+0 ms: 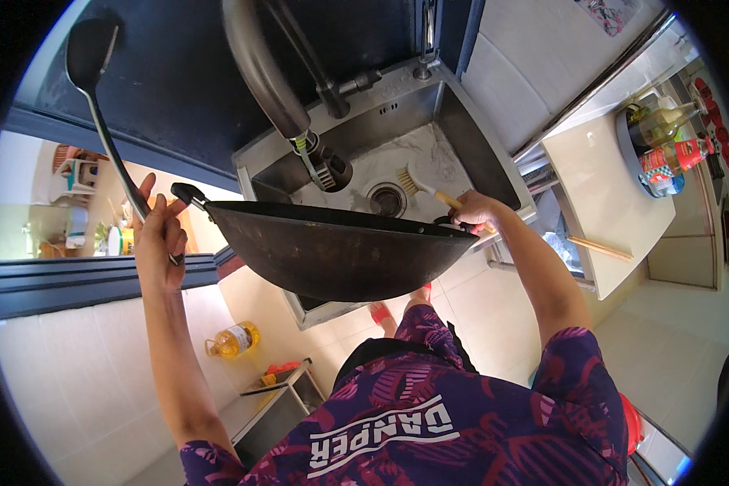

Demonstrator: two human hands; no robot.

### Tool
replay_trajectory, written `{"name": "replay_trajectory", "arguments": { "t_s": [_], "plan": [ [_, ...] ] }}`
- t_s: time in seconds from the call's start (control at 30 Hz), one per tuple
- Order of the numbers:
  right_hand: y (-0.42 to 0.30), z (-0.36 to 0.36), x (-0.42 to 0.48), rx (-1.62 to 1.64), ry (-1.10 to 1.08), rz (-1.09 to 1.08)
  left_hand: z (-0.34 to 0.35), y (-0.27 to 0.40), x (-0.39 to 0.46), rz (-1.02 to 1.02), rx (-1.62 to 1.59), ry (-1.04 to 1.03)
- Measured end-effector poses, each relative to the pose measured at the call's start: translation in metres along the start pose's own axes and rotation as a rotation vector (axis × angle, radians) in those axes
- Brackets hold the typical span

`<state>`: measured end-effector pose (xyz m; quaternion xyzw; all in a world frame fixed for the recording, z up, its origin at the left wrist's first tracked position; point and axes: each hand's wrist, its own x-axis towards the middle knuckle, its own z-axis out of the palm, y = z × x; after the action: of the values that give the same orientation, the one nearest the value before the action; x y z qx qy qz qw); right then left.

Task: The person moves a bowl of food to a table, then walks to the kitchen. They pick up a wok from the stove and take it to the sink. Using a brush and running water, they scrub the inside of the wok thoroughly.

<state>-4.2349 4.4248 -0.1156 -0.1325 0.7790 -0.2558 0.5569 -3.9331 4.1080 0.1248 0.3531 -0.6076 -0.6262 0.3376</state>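
My left hand (161,234) grips the handle of a metal spatula (106,130), its dark blade pointing up, while a finger reaches to the black side handle of a large dark wok (346,258). The wok is tilted over the near part of the stainless-steel sink (483,164). My right hand (477,209) holds a wooden-handled dish brush (428,189) at the wok's other handle. The brush's bristles are above the sink basin beside the drain (387,200). How the right fingers divide between brush and wok handle is partly hidden.
A thick dark faucet (267,73) arches over the basin, with a green-and-white brush (317,167) below its spout. To the right, a counter (595,200) bears chopsticks (600,248) and a tray of bottles (638,161). An oil bottle (234,340) stands at the lower left.
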Motion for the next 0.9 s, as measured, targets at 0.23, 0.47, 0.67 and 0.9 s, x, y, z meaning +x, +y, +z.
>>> {"name": "replay_trajectory", "arguments": {
  "t_s": [0.23,0.47,0.67,0.9],
  "plan": [
    [0.0,0.001,-0.001,-0.064,0.017,-0.029,0.005,0.001,-0.007,-0.008,0.06,0.068],
    [-0.011,0.0,-0.038,-0.245,0.357,-0.239,-0.031,-0.027,-0.024,-0.084,0.239,0.118],
    [-0.014,0.003,-0.045,-0.411,0.77,-0.482,-0.072,-0.106,-0.031,-0.15,0.275,0.042],
    [-0.03,-0.001,-0.037,-0.552,1.015,-0.543,-0.064,-0.147,-0.021,-0.22,0.113,0.097]
  ]
}}
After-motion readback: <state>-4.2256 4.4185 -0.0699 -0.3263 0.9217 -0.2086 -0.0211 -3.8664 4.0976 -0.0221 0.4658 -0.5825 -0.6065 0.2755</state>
